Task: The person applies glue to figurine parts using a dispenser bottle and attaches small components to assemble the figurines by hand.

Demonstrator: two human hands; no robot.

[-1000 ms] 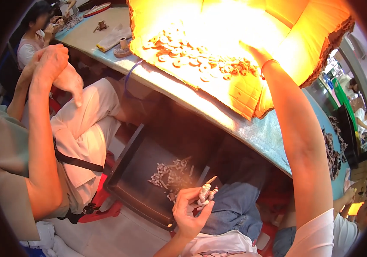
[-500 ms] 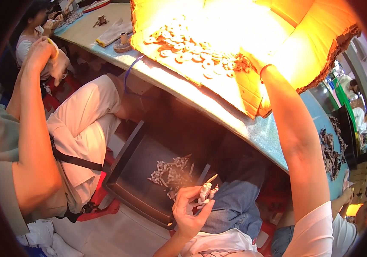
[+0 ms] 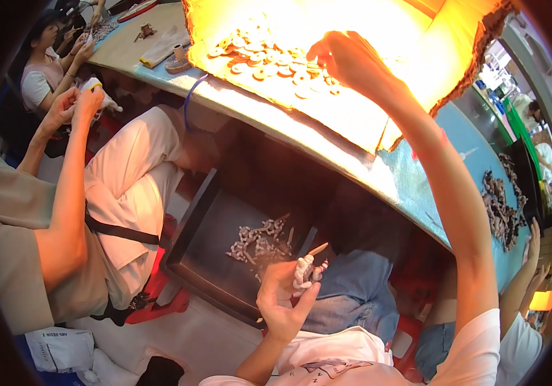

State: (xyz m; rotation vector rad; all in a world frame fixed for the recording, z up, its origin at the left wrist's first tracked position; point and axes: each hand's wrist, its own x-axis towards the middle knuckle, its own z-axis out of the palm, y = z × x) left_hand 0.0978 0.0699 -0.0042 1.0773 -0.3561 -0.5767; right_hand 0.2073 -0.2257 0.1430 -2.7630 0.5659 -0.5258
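Observation:
My left hand is raised over my lap and grips a small pale grey moulded piece with a thin stick poking up from it. My right hand reaches far forward over the table, fingers curled down on a pile of small round pale parts that lie on a brightly lit yellow cardboard sheet. Whether those fingers hold a part is hidden by glare. Below the table edge a dark tray holds several grey moulded scraps.
A person in white trousers sits close on my left with both hands raised. Another person works at the far left. The blue table carries a heap of dark parts at right, where another person's hand rests.
My right hand has moved left across the lit cardboard onto the pile of round parts. The view has shifted. My left hand keeps its grip on the pale piece.

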